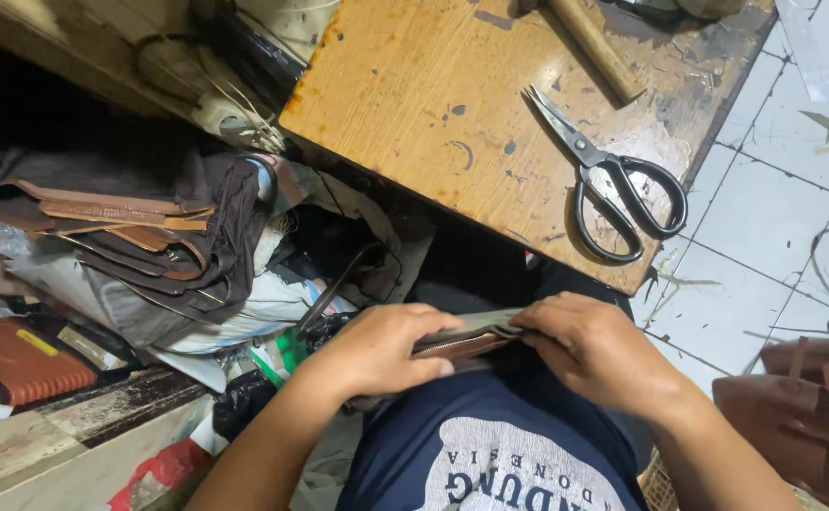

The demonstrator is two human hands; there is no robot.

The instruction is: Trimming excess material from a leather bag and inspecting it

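Both my hands hold a small brown leather piece with a zipper [467, 339] just above my lap. My left hand [377, 350] grips its left end, fingers curled over the zipper edge. My right hand [594, 345] pinches the right end, its fingers folded over the top. Most of the piece is hidden under my hands. I wear a dark blue printed shirt [490, 454].
A worn wooden table [433, 95] stands ahead, with black-handled scissors [613, 185] and a wooden hammer handle [596, 47] on it. A pile of brown leather pieces and bags [140, 237] lies left. A brown leather bag [807, 407] sits on the white tiled floor [765, 218] at right.
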